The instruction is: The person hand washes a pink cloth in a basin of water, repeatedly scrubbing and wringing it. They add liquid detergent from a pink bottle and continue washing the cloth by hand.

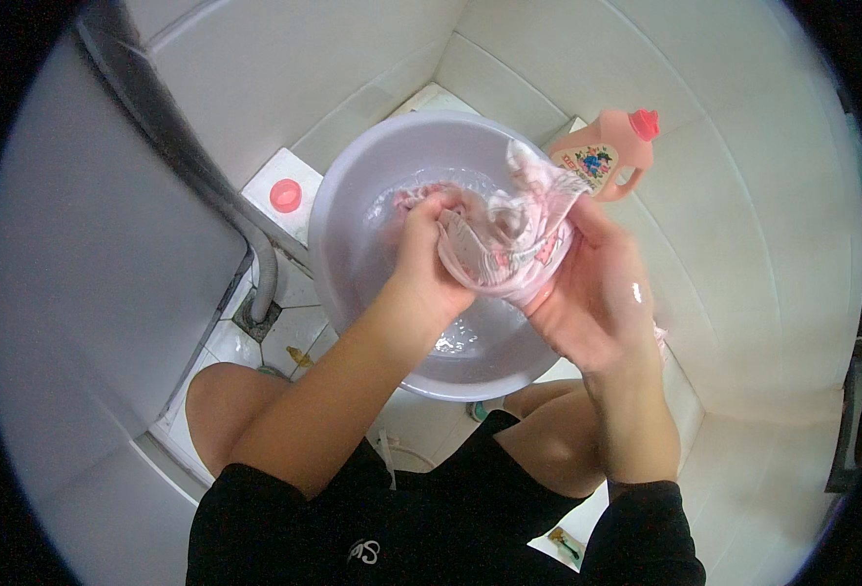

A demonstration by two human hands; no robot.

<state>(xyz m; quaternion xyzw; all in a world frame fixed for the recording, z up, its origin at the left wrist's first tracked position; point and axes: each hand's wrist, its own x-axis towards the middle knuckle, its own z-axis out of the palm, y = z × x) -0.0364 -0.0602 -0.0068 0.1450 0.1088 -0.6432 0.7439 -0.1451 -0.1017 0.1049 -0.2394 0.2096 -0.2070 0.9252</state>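
Both hands hold a wet pink-and-white patterned cloth (508,256), probably a small garment, bunched up over a pale lilac plastic basin (467,391). My left hand (431,264) grips its left side, thumb on top. On the right, my right hand (603,293) has the edge between thumb and palm; its fingers are partly hidden behind the fabric. Shiny water (454,340) lies in the basin below. More pink fabric (423,196) trails beyond my left hand, low over the water; whether it is the same piece I cannot tell.
A pink detergent bottle (610,157) with a red cap stands behind the basin at right. To the left, a round pink cap (286,195) sits on a white surface. A grey hose (262,275) runs into a floor drain (257,322). A brush (566,546) lies at lower right. Tiled walls (694,183) enclose the corner.
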